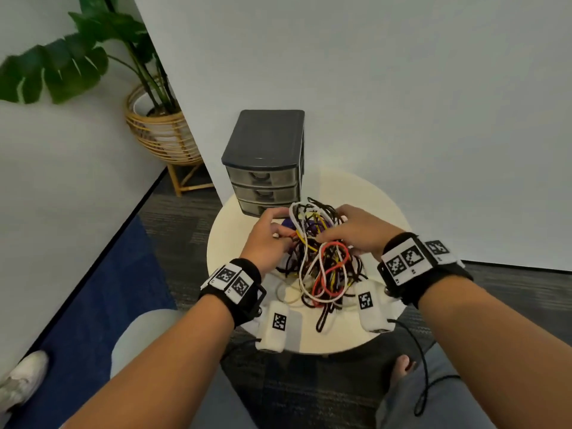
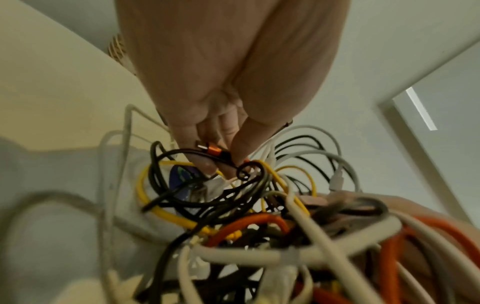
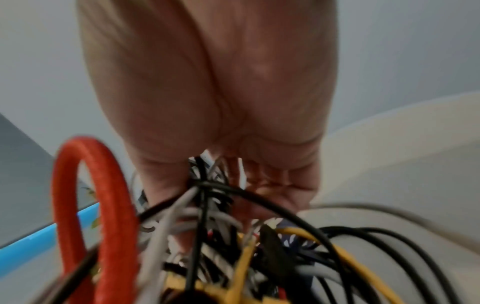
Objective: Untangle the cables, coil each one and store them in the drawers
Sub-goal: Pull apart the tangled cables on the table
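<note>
A tangle of black, white, yellow and red cables [image 1: 322, 258] lies heaped on the round white table [image 1: 365, 196]. My left hand [image 1: 286, 235] is at the heap's left side. In the left wrist view its thumb and fingers [image 2: 221, 156] pinch an orange plug [image 2: 213, 151] with a metal tip. My right hand [image 1: 334, 230] lies on top of the heap, fingers curled into a bunch of black and white strands [image 3: 207, 187]. A thick red cable [image 3: 114, 205] loops up beside it. The dark grey drawer unit [image 1: 263, 156] stands just behind, its three drawers closed.
The table stands against a white wall [image 1: 387, 88]. A potted plant in a wicker basket [image 1: 161, 131] is on the floor at the back left. A purple object [image 2: 182, 176] lies under the cables. My knees, a white shoe [image 1: 21, 376] and a blue rug [image 1: 102, 305] are below.
</note>
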Tool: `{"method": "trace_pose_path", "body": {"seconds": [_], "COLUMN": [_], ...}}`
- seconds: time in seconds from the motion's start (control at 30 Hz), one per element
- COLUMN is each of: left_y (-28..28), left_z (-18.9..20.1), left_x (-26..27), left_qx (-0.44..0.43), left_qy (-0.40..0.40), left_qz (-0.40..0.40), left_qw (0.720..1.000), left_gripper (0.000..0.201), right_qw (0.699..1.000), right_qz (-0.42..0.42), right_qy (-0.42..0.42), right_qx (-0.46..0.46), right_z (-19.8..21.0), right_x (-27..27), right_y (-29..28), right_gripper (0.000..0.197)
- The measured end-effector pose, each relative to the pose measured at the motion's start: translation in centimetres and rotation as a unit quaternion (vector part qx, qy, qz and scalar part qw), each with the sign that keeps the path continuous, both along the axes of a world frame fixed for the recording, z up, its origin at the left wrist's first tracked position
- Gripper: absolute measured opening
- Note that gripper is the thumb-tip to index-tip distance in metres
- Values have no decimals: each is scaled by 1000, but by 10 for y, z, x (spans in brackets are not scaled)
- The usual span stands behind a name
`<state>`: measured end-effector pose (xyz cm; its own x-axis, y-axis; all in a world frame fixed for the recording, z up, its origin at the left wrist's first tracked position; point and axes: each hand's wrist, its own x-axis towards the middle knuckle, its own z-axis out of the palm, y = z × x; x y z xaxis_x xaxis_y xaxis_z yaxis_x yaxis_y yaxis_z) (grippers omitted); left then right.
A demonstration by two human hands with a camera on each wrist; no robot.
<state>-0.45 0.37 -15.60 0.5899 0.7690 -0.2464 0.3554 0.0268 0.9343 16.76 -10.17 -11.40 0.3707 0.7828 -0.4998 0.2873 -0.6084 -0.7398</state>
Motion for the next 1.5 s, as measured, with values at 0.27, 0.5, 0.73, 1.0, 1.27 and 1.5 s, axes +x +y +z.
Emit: {"method": "trace_pose_path", "body": {"seconds": [0.27,0.5,0.73,1.0,1.27,1.5], "left_y": [8,0,-9,-5,-1,8], "left_z": [22,27,23,24,24,43], "left_x": [-4,-7,-12,-21,-23,-31], "left_qx": [54,84,82,109,118,94], "left_qy": [-97,-115,-119,-106,-112,-88], "left_qz": [-2,-22,8,-22,-40,121], "left_qw": [994,990,989,988,986,984], "left_gripper": [54,50,40,43,39,33], "right_qw": [964,929,929,974,933,941], "right_qz": [15,31,38,-43,144,69], "right_qy": [-165,-228,-201,-73,-317,-306], "right_qx": [210,291,310,212,94,127], "right_z": [27,10,1,34,47,38], "right_x": [-12,-18,-32,-20,-21,-20], "right_y": [-6,-21,-32,-15,18,8], "right_gripper": [32,33,41,37,12,21]}}
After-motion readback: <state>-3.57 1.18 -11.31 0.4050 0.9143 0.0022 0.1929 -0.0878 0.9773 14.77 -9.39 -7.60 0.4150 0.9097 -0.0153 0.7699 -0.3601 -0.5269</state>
